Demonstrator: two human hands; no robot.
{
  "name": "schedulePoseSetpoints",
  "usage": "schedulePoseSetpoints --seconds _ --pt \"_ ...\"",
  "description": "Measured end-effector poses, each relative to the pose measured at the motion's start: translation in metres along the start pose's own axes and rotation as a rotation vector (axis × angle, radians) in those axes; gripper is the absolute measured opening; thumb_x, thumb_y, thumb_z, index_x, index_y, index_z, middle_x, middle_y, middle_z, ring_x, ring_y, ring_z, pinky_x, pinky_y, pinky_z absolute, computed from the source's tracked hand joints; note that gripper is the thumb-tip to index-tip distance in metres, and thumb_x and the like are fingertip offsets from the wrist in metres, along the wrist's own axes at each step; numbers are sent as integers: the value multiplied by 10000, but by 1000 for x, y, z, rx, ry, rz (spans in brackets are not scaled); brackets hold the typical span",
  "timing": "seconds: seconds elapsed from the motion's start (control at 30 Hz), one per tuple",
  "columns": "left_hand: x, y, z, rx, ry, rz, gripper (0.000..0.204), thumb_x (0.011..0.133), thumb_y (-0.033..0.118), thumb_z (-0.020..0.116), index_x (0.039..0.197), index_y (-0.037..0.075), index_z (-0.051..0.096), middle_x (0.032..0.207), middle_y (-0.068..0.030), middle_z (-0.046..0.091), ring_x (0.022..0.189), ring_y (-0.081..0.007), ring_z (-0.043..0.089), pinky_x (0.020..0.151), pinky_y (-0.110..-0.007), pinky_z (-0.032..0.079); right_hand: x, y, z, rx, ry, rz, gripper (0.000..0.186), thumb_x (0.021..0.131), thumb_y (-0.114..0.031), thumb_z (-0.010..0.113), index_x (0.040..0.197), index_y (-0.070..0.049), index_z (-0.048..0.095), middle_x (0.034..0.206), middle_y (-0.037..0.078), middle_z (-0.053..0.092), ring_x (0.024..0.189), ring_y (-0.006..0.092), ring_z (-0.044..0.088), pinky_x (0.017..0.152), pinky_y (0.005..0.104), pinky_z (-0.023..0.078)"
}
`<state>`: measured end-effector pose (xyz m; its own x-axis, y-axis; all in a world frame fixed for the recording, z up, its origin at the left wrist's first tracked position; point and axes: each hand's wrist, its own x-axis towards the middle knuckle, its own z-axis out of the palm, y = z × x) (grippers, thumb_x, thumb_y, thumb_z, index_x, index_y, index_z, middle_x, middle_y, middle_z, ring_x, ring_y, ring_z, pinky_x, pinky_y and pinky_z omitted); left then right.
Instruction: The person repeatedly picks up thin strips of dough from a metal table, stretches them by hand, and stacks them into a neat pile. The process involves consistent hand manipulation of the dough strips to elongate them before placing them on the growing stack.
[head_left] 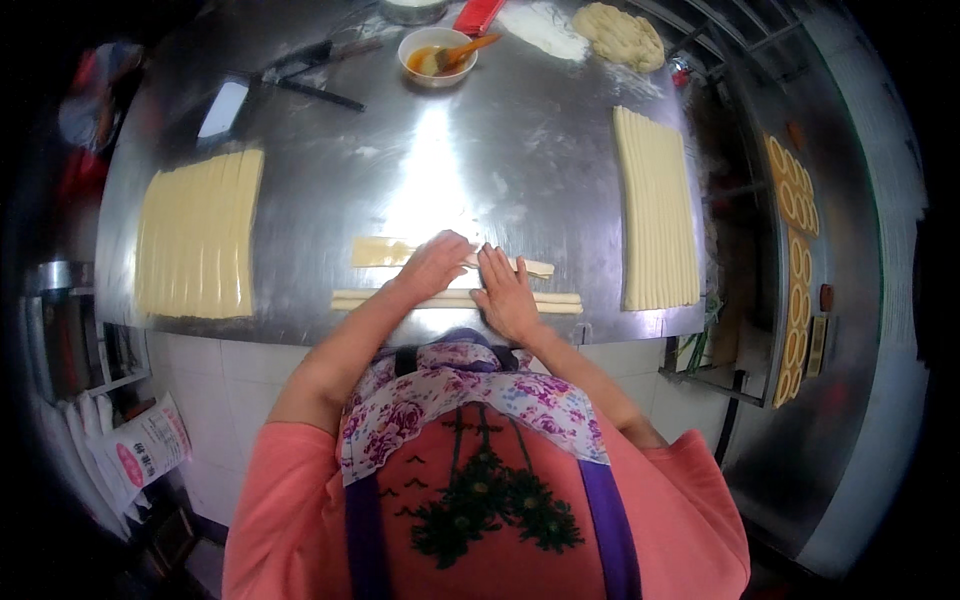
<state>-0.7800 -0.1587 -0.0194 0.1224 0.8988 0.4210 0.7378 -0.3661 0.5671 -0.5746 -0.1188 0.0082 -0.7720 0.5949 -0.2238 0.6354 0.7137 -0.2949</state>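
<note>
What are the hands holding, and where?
The left hand touches the middle of a dough strip, the right hand its right part; gripping or just pressing, I can't tell.

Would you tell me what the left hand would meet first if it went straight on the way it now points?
Most likely the right hand, just beyond the left hand in that line, though depth is unclear.
</note>
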Motion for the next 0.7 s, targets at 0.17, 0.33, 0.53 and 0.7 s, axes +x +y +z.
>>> schedulePoseSetpoints --seconds 0.17,0.33,0.53,0.7 --pt "-21 -23 -10 31 -184 -96 141 795 87 648 896 0 601 991 -158 579 1020 -359 551 857 -449 482 10 -21 -9 15 -13 -20 711 1001 -384 462 1549 -5 213 1633 154 194 1513 312 184 1211 564 107" --pt "-20 -15 -18 37 -155 -80 154 799 71 638 930 -3 603 1021 -171 587 1034 -372 549 889 -462 473 13 -20 7 -17 0 -67 719 1002 -396 459 1550 -1 213 1634 158 190 1511 326 182 1208 569 108" --pt "-46 -43 -31 21 -192 -92 194 805 74 634 981 -5 607 1052 -177 603 1035 -388 557 935 -478 457 28 -51 -14 41 -60 -59 699 1000 -379 468 1539 1 235 1619 165 229 1504 336 201 1203 575 128" --pt "-43 -38 -36 70 -177 -72 169 811 54 617 970 -6 621 1040 -187 607 1028 -378 565 923 -464 466 28 -48 7 3 -34 -123 700 994 -370 483 1536 1 242 1614 169 239 1499 338 213 1201 575 131"
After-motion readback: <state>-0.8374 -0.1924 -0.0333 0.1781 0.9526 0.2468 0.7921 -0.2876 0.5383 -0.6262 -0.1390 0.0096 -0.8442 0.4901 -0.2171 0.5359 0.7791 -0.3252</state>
